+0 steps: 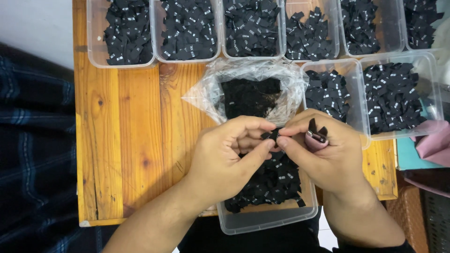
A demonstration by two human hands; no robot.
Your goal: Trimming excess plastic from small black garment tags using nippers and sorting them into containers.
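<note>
Hands: 2 (225, 157) (323, 152); clear tubs: 9 (267, 220).

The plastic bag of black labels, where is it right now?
In the head view the plastic bag lies mid-table, just beyond both hands, below the top row of tubs.

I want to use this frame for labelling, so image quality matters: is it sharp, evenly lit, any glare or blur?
Head view: light is soft and even, with only faint shadows under the left hand and right hand; mild glare on the clear plastic bag; fingertips and the small black labels between them look slightly soft; wooden table grain stays crisp.
</note>
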